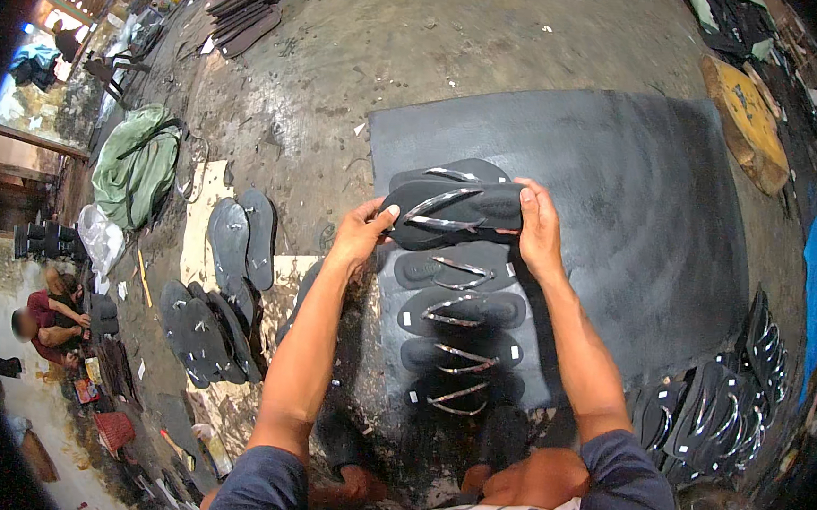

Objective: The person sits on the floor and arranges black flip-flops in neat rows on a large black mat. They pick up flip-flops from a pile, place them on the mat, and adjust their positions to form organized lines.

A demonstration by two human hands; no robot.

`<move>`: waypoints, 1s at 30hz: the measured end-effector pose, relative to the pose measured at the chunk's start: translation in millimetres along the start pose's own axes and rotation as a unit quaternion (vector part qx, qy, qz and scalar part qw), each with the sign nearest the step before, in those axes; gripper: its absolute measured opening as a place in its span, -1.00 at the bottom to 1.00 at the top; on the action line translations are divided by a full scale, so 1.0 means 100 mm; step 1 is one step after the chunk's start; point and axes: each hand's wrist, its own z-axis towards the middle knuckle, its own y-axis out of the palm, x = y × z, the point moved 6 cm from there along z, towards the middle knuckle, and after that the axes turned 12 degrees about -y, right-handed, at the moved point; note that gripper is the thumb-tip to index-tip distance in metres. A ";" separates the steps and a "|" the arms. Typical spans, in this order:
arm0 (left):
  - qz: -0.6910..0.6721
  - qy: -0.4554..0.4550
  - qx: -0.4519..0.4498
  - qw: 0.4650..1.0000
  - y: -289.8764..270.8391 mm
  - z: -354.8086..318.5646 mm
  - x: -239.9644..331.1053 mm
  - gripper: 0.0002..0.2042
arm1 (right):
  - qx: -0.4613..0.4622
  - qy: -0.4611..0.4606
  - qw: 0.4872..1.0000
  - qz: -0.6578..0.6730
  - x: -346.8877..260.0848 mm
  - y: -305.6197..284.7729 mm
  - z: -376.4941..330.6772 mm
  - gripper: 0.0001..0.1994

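Observation:
Between my two hands is a black flip-flop (pixel 497 204) with shiny straps, held level above a dark rubber sheet (pixel 646 243). My left hand (pixel 363 231) pinches one end of it, thumb on top. At the other end my right hand (pixel 541 228) grips with the thumb over the sole and fingers underneath. Just beyond, partly covered by the held one, another flip-flop (pixel 443 171) shows its strap. Nearer to me, several strapped flip-flops (pixel 466 312) lie in a column along the sheet's left edge, some with small white labels.
On the left lie grey soles (pixel 229 242), more soles (pixel 196 335) and a green cloth bag (pixel 136 165). Finished-looking flip-flops (pixel 720 409) crowd the right. A yellow block (pixel 745 122) and stacked dark soles (pixel 243 5) lie farther off. Another person (pixel 54 315) sits far left.

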 end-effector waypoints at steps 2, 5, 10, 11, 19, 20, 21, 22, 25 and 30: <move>0.001 0.011 0.014 1.000 0.04 0.26 0.05 -0.42 | 0.043 0.020 0.999 0.007 0.31 -0.01 0.31 -0.64; -0.079 0.028 0.057 0.995 -0.19 0.86 0.16 -0.37 | 0.043 0.024 0.999 0.020 0.62 0.19 0.90 -0.63; -0.001 0.036 0.159 0.987 -0.25 1.49 0.27 -0.51 | 0.002 0.033 0.987 -0.157 1.19 0.16 1.51 -0.56; 0.021 0.044 0.197 0.979 -0.33 1.64 0.20 -0.58 | -0.005 0.016 0.982 -0.190 1.30 0.12 1.57 -0.55; 0.133 0.036 0.241 0.961 -0.46 1.69 0.07 -0.64 | -0.060 -0.036 0.918 -0.390 1.30 0.24 1.48 -0.53; 0.151 0.046 0.244 0.957 -0.44 1.69 0.11 -0.64 | -0.065 -0.035 0.905 -0.419 1.24 0.21 1.48 -0.53; 0.173 0.062 0.256 0.949 -0.40 1.68 0.13 -0.61 | -0.069 -0.063 0.913 -0.398 1.28 0.17 1.47 -0.54; 0.191 0.068 0.251 0.947 -0.32 1.69 0.14 -0.59 | -0.080 -0.068 0.897 -0.429 1.27 0.13 1.49 -0.54; 0.326 0.146 0.271 0.894 -0.22 1.57 0.27 -0.42 | -0.094 -0.103 0.847 -0.513 1.11 0.21 1.49 -0.55; 0.382 0.156 0.329 0.849 0.17 1.22 0.37 -0.16 | -0.228 -0.204 0.773 -0.556 1.12 0.36 1.08 -0.55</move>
